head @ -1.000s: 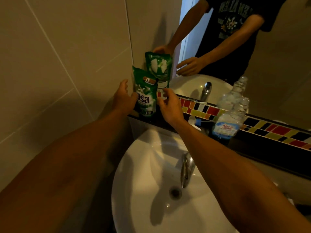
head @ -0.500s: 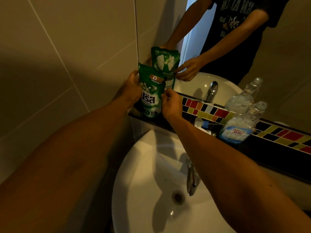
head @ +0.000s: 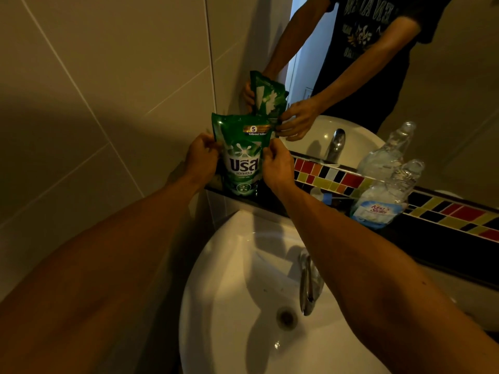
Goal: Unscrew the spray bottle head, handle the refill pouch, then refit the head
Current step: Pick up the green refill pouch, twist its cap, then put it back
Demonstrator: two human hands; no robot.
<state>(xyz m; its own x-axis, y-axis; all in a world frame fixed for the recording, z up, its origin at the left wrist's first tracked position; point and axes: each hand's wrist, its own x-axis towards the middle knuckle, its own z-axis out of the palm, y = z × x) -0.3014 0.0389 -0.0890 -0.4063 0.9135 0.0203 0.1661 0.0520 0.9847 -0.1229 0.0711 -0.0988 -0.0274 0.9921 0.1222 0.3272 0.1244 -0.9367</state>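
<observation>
The green refill pouch (head: 243, 160) stands upright on the dark ledge (head: 278, 203) behind the white sink (head: 243, 279), at the mirror's left edge. The left hand (head: 201, 157) pinches the pouch's left edge; the right hand (head: 278, 166) grips its right edge. To the pouch's right, on the same ledge, stands a clear plastic bottle (head: 386, 195).
</observation>
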